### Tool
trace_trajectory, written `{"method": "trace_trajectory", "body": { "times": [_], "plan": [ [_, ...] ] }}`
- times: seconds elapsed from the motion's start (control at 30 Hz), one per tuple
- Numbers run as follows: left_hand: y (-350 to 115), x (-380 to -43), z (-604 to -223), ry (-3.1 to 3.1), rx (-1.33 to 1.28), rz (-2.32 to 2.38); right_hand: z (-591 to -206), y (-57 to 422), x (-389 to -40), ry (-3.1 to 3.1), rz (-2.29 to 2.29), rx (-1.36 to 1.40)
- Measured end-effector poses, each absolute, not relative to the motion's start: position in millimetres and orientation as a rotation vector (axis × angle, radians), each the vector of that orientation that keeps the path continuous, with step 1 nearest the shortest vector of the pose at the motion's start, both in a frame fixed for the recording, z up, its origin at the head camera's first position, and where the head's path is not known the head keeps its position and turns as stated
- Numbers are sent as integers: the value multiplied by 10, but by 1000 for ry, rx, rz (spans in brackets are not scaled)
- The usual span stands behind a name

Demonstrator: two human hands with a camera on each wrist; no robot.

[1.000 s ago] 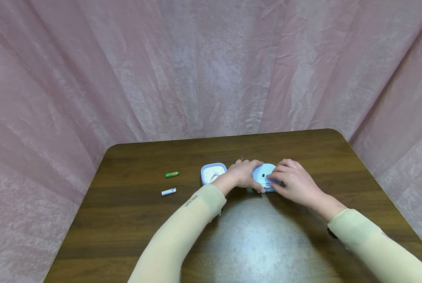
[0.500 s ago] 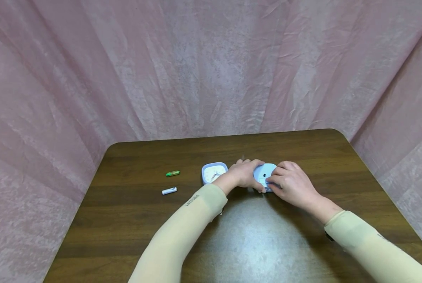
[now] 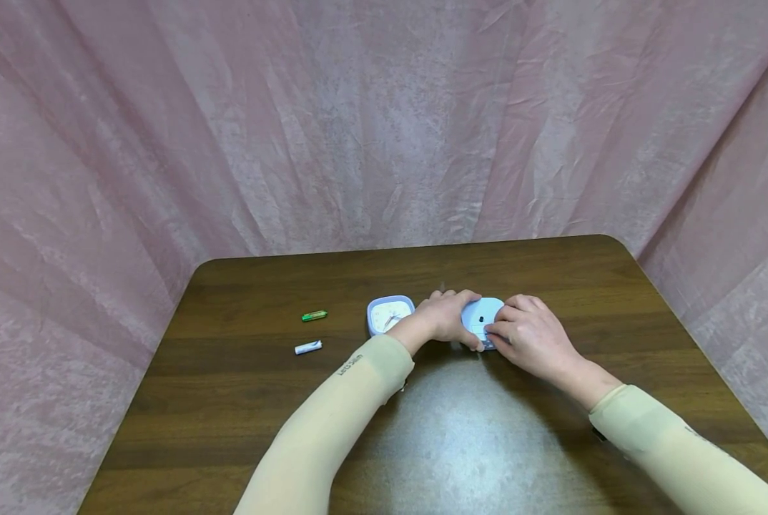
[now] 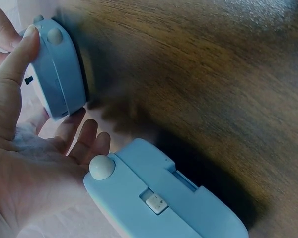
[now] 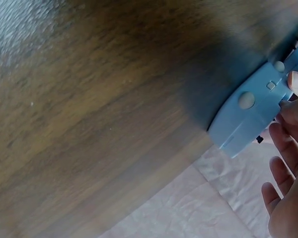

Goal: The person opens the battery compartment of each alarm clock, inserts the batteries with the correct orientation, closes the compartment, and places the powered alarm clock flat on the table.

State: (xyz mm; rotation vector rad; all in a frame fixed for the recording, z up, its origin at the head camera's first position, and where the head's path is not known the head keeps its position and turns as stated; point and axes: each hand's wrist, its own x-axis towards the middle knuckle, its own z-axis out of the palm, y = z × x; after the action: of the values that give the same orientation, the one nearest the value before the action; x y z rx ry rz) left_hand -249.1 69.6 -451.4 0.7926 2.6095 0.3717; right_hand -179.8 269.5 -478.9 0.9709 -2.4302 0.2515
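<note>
The left hand (image 3: 445, 315) spans the left side of a light-blue clock (image 3: 479, 308), thumb and fingers parted to its width and gripping opposite edges; the hand itself covers that side in the head view. This clock lies back upward on the worktop (image 3: 229, 436), a small black knob (image 3: 482, 319) showing. The right hand (image 3: 532, 335) is bent over the clock's right side, its thumb and forefinger close together and touching the back; its knuckles hide the spot, so one cannot tell whether anything is pinched there. The right wrist view cuts that hand off at the border, along with a blue piece too partial to identify.

Just left of the left hand, a second clock (image 3: 387, 312) lies face up, one corner hidden by the wrist; its dial marks are too small to read. The left wrist view crops its lower end. Farther left, well apart from the hands, lie a green battery (image 3: 314, 315) and, nearer the person, a white-and-blue battery (image 3: 308, 347), their lettering illegible.
</note>
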Motion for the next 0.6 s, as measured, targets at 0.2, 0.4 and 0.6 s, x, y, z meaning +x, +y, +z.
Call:
{"method": "trace_trajectory", "body": {
  "times": [0.2,0.4,0.6],
  "plan": [
    [702,-2498,-4517,2598,775,369,-4791,2689,-1804,-2415,235,978],
    [681,-2483,-4512,2613,809,394,-4784,2683,-1810,-2388,216,1004],
    [679,-2482,-4497,2613,811,396,-4776,2675,-1821,-2370,200,1020]
  ]
}}
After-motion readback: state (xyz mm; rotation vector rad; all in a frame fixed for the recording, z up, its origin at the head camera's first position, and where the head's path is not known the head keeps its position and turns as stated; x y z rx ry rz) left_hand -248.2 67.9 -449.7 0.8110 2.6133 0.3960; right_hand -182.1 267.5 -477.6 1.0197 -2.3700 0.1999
